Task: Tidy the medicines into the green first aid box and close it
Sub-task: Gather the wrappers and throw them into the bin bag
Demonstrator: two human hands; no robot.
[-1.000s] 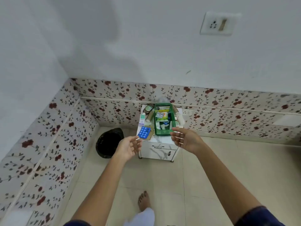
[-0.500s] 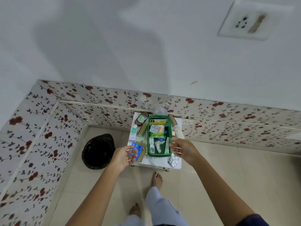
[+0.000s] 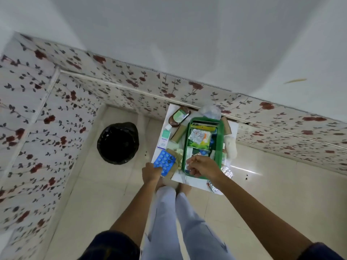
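Note:
The green first aid box (image 3: 222, 139) stands open on a small white table (image 3: 197, 182), holding several packets and strips. My left hand (image 3: 151, 172) grips the near edge of a blue blister pack (image 3: 165, 162) at the table's left front corner. My right hand (image 3: 202, 166) hovers over the near end of the box, fingers curled; whether it holds something I cannot tell. Left of the box lie a brown bottle (image 3: 178, 116), a white-and-teal carton (image 3: 164, 138) and a brown roll (image 3: 178, 134). Silver foil strips (image 3: 227, 171) lie at the table's right front.
A black-lined waste bin (image 3: 118, 142) stands on the tiled floor left of the table. Floral-papered walls close in behind and to the left. My legs (image 3: 178, 222) are right at the table's front edge. A white pad (image 3: 231, 147) lies right of the box.
I have stepped up to the table and the view tilted down. My left hand reached the blue blister pack and closed on it. My right hand moved over the box's near end.

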